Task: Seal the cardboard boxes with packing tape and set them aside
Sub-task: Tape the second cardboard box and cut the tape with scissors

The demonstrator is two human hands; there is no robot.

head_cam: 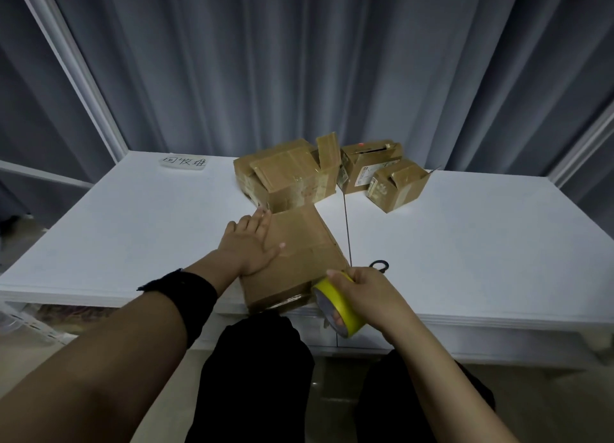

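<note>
A closed cardboard box (pixel 305 243) lies on the white table (pixel 133 236) at its near edge, just in front of me. My left hand (pixel 252 243) presses flat on the box's top, fingers spread. My right hand (pixel 368 293) grips a roll of packing tape with a yellow core (pixel 339 306) at the box's near right corner, over the table's edge. A glossy strip of tape runs along the box's near side.
Three more cardboard boxes stand at the back: a large one (pixel 289 177) with flaps up, a middle one (pixel 365 167) and a small one (pixel 395 187). A black scissors handle (pixel 380 265) lies right of the box. A handwritten label (pixel 184 162) sits at the back left.
</note>
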